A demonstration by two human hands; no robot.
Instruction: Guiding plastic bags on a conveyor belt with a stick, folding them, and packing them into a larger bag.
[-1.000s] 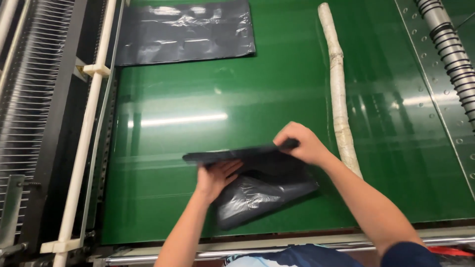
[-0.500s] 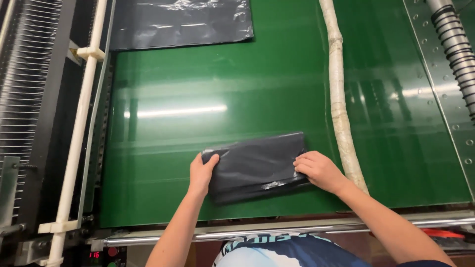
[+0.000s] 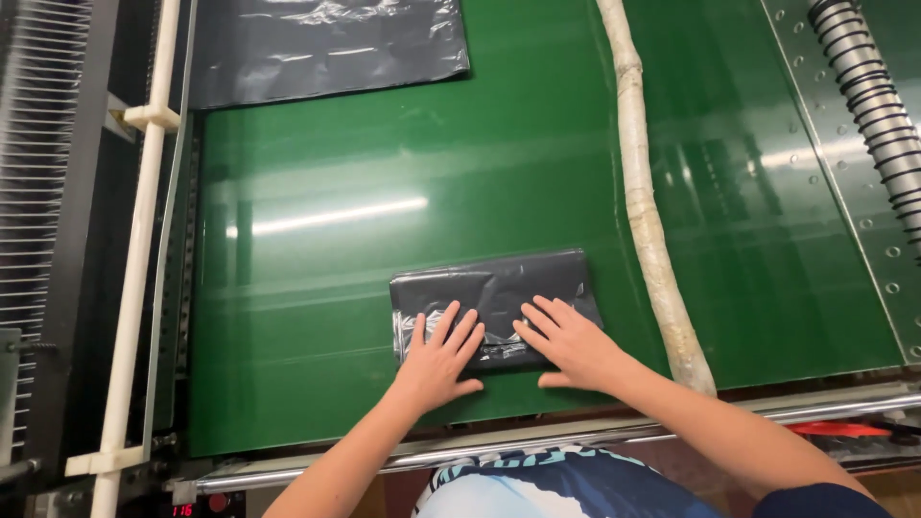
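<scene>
Left hand [image 3: 439, 360]: laid flat, fingers spread, nothing gripped; pressed on the folded black bag [image 3: 494, 297].
Right hand [image 3: 573, 342]: open grip, palm down on the same bag.
Bag position: on the green belt [image 3: 317, 288], near its front edge.
Progress: folding appears done; flattening is judged underway.
Nearby: wrapped pale rod [image 3: 648, 211]; unfolded black sheet [image 3: 326, 43] at the far end.

Bare forearms, dark navy sleeve [image 3: 815, 499], blue-and-white patterned shirt [image 3: 537, 484]
</scene>
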